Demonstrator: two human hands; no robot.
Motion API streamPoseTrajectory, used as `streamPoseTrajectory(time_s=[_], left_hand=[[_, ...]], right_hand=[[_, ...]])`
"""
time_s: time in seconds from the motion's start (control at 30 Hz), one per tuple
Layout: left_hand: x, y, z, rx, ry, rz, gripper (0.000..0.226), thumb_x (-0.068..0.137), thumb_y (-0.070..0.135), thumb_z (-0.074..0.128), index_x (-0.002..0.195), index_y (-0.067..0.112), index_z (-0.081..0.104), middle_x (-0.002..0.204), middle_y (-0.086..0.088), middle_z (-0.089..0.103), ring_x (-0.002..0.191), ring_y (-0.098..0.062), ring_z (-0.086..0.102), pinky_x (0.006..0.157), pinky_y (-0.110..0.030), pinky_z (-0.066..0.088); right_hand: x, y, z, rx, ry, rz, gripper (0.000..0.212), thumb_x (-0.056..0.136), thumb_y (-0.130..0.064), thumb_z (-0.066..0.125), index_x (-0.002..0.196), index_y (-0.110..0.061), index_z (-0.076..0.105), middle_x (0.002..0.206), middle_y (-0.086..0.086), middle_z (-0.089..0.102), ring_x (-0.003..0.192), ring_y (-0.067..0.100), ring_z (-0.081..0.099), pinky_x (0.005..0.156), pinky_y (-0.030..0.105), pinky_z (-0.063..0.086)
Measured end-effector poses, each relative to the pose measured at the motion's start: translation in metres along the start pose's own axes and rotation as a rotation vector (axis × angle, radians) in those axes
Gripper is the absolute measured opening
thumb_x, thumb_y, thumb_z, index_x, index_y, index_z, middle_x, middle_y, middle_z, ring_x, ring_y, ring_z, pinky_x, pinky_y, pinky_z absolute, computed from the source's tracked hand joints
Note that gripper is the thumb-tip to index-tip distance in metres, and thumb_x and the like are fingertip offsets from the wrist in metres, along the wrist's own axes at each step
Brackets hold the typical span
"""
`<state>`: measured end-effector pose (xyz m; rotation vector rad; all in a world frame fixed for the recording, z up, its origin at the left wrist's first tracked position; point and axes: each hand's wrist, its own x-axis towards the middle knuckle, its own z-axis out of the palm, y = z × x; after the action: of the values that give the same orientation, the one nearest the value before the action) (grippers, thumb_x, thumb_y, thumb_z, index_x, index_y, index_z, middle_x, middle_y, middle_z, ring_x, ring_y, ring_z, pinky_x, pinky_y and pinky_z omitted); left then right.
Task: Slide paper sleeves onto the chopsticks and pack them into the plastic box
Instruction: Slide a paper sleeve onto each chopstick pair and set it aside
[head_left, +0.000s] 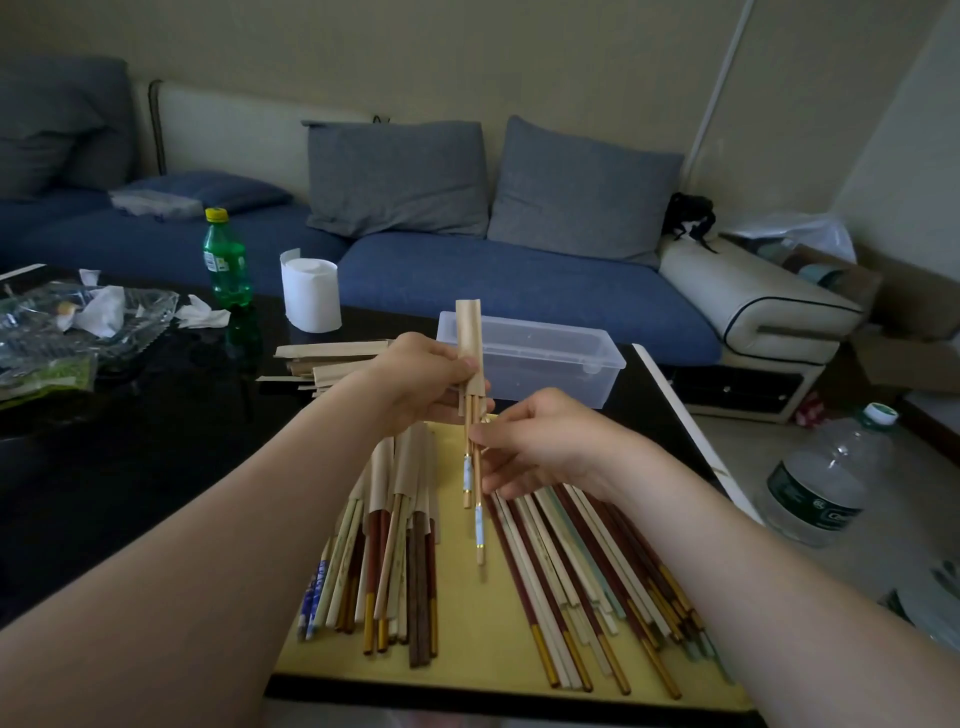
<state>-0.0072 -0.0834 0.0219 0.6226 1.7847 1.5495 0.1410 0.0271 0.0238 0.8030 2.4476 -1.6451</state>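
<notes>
My left hand (421, 379) grips a tan paper sleeve (469, 338), held upright. A pair of pale chopsticks (470, 470) with blue-and-gold bands sticks out of its lower end, one lower than the other. My right hand (540, 441) pinches these chopsticks just below the sleeve. Behind the hands stands the clear plastic box (550, 358), open, with nothing visible inside. On a yellow mat (467, 670) lie several sleeved chopsticks (400, 499) on the left and several bare chopsticks (587, 566) on the right. Loose paper sleeves (332, 358) are stacked behind my left hand.
On the dark table (156, 441) stand a green bottle (226, 260) and a white paper roll (310, 293); a glass dish with crumpled wrappers (88, 317) is at far left. A blue sofa (467, 270) is behind. A large water bottle (826, 478) stands on the floor, right.
</notes>
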Motion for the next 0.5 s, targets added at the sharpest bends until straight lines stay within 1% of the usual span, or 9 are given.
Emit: streamPoseTrajectory(time_s=[0.07,0.13,0.17,0.3,0.4,0.5], left_hand=[[0.001,-0.001,-0.002,-0.029,0.038,0.007,0.024,0.106,0.015,0.059,0.123,-0.003,0.064,0.104,-0.02,0.078,0.088,-0.027,0.08,0.066,-0.033,0.064],[0.002,-0.002,-0.003,-0.046,0.061,0.007,0.025,0.106,0.014,0.059,0.123,-0.004,0.063,0.105,-0.022,0.077,0.087,-0.028,0.08,0.065,-0.033,0.064],[0.001,-0.002,-0.003,-0.05,0.058,-0.001,0.024,0.106,0.013,0.06,0.123,-0.003,0.063,0.105,-0.022,0.077,0.087,-0.028,0.08,0.065,-0.033,0.064],[-0.001,0.0,-0.002,-0.034,0.003,-0.047,0.023,0.105,0.015,0.062,0.122,-0.001,0.065,0.103,-0.019,0.079,0.089,-0.028,0.08,0.066,-0.034,0.064],[-0.004,0.002,-0.001,0.022,-0.027,-0.098,0.022,0.104,0.015,0.063,0.12,0.0,0.066,0.102,-0.017,0.08,0.09,-0.026,0.08,0.068,-0.035,0.065],[-0.003,0.002,-0.003,0.064,-0.039,-0.127,0.022,0.104,0.016,0.062,0.12,0.0,0.066,0.1,-0.015,0.08,0.09,-0.026,0.08,0.071,-0.037,0.065]], right_hand=[[-0.004,-0.001,-0.005,-0.047,-0.08,0.057,0.021,0.102,-0.021,0.075,0.115,-0.004,0.078,0.101,0.013,0.083,0.094,0.025,0.083,0.082,0.035,0.066],[-0.007,-0.001,-0.008,-0.081,-0.161,0.107,0.018,0.102,-0.014,0.074,0.115,-0.003,0.078,0.102,0.014,0.083,0.096,0.025,0.082,0.087,0.036,0.065],[-0.007,0.0,-0.008,-0.073,-0.169,0.113,0.018,0.101,-0.012,0.074,0.115,-0.002,0.078,0.102,0.015,0.083,0.097,0.025,0.082,0.088,0.035,0.065],[-0.003,0.001,-0.002,0.02,-0.075,0.087,0.016,0.101,-0.01,0.074,0.113,0.0,0.079,0.1,0.015,0.083,0.096,0.025,0.082,0.082,0.032,0.065],[0.0,0.001,0.002,0.096,0.009,0.083,0.015,0.1,-0.012,0.076,0.109,0.0,0.08,0.1,0.016,0.083,0.098,0.027,0.082,0.079,0.032,0.065],[0.001,0.002,0.005,0.124,0.046,0.089,0.015,0.099,-0.012,0.078,0.107,0.0,0.08,0.101,0.018,0.083,0.098,0.028,0.082,0.077,0.031,0.066]])
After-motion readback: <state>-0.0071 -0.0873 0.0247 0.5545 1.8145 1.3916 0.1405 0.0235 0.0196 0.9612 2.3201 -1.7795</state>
